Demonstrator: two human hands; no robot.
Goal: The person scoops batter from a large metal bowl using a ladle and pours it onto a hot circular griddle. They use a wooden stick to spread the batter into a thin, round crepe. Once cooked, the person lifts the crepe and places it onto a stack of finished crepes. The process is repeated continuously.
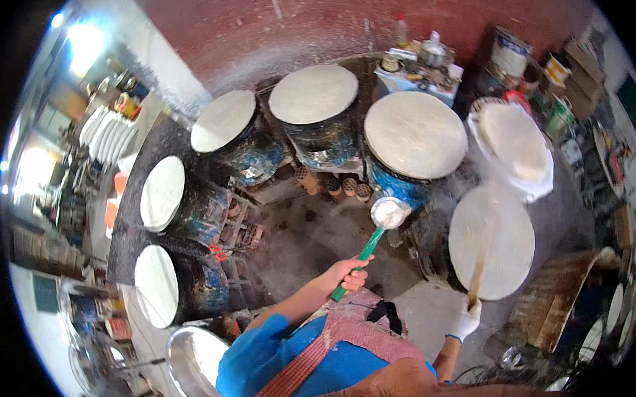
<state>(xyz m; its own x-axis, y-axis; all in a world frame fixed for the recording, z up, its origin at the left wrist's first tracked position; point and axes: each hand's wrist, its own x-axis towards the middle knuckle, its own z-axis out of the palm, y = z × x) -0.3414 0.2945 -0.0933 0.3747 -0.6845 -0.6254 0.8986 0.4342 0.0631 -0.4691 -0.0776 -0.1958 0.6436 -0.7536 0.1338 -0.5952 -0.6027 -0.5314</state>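
My left hand [348, 273] is bare and grips the green handle of a metal ladle [388, 213] filled with white batter. The ladle's bowl hangs just below the edge of a round white cloth-covered steamer [415, 134]. My right hand [466, 321] wears a white glove and holds a thin wooden stick [479, 273], blurred, whose far end lies over another round white steamer top [491, 240].
Several more round white steamer tops [312, 93] on dark blue drums [256, 153] ring me in an arc. A white cloth-lined tray [517, 145] is at the right, a woven basket [555, 294] lower right, a metal bowl [194, 360] lower left, and cans and jars [429, 58] at the back.
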